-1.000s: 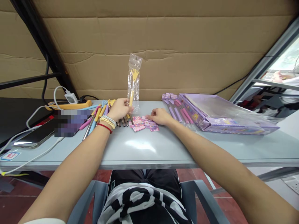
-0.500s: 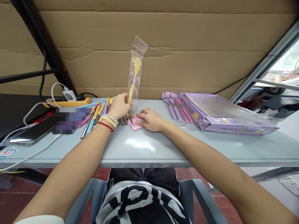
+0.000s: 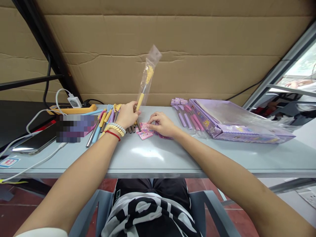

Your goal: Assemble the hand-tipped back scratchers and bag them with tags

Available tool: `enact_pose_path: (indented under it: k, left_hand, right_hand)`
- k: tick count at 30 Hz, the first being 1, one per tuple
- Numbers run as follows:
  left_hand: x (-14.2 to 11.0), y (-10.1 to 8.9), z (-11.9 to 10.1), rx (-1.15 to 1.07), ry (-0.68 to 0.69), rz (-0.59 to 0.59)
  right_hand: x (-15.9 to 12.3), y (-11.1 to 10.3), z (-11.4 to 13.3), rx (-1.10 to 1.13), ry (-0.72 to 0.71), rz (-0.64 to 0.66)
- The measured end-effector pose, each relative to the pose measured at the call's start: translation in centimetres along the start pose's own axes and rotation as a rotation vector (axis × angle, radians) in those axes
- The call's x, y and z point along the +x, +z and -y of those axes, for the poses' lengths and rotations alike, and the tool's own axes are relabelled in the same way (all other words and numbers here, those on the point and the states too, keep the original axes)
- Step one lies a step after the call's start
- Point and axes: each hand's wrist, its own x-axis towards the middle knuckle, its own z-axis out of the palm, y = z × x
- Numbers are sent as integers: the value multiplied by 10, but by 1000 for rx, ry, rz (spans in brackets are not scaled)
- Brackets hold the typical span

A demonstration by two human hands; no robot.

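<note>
My left hand [image 3: 128, 114] is closed round the lower handle of a yellow back scratcher [image 3: 140, 100]. The scratcher stands upright, leaning slightly right, inside a clear plastic bag [image 3: 154, 54] whose top sticks up beyond the claw. Over a small pile of pink printed cards [image 3: 145, 135], my right hand [image 3: 161, 124] has its thumb and fingertips pinched together at the edge of a pink card. More cards lie partly hidden under that palm. Loose back scratchers [image 3: 98, 126] with yellow, blue, pink and purple handles lie beside and behind my left wrist, some metal ends showing below the hand.
Bagged purple and pink back scratchers [image 3: 189, 117] with pink card tops lie right of my hands. Beside them sits a purple printed box [image 3: 247, 133] with clear plastic bags on it. To the left are a phone [image 3: 37, 140], white cables and an orange power strip [image 3: 92, 108].
The bagged yellow scratcher has tilted right and lowered slightly in my left hand. My right hand has risen from lying on the cards, its fingers now curled into a pinch.
</note>
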Motion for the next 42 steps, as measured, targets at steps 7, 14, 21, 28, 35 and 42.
enact_pose_path:
  k: [7, 14, 21, 28, 35, 42]
  left_hand:
    - [-5, 5, -2, 66, 92, 64]
    - [-8, 2, -3, -290, 132, 321]
    - [-9, 6, 2, -315, 164, 405]
    - [-11, 1, -5, 67, 304, 263]
    - [-12, 2, -5, 126, 348, 250]
    - [-11, 4, -4, 170, 368, 255]
  right_hand:
    - [-3, -19, -9, 242, 140, -199]
    - [-9, -59, -22, -24, 148, -503]
    - [-11, -81, -31, -285, 69, -813]
    - [-11, -79, -31, -381, -59, -900]
    - [-11, -78, -28, -338, -95, -999]
    - [-11, -76, -35, -391, -95, -998]
